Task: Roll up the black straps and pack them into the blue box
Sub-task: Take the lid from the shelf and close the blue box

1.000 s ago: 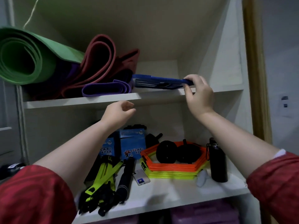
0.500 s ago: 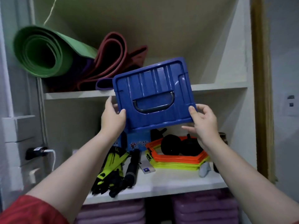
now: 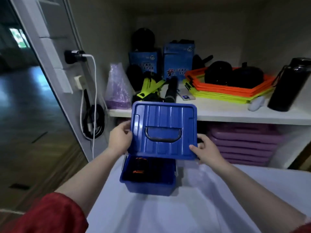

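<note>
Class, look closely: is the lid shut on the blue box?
No; the left hand and right hand hold the lid above the open box.

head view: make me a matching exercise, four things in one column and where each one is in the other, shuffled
Things
1. lid
2. box
3. bottle
4. purple stack

Places
A. on the white cloth
B. held by the left hand and right hand
C. under the shelf
D. at the right end of the shelf

Pairs: 1-B, 2-A, 3-D, 4-C
</note>
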